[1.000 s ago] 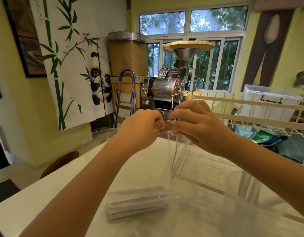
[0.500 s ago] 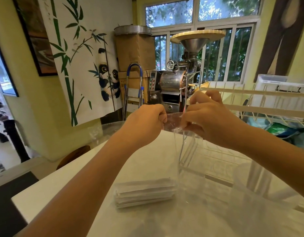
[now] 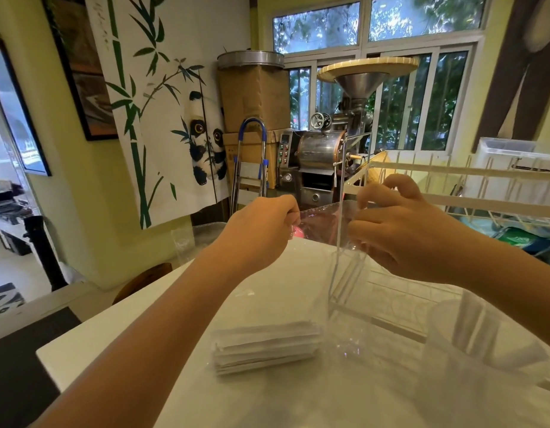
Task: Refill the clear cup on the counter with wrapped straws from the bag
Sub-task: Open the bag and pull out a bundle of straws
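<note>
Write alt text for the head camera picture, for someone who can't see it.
Two bare hands, the left hand and right hand, pinch the top edge of a clear plastic bag and hold it up over a white counter. A stack of wrapped straws lies on the counter below, and a clear cup stands at the right.

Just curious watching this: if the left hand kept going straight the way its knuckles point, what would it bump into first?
Probably the right hand: the left hand pinches the clear bag facing it, though depth is unclear.

Both hands' grip on bag
</note>
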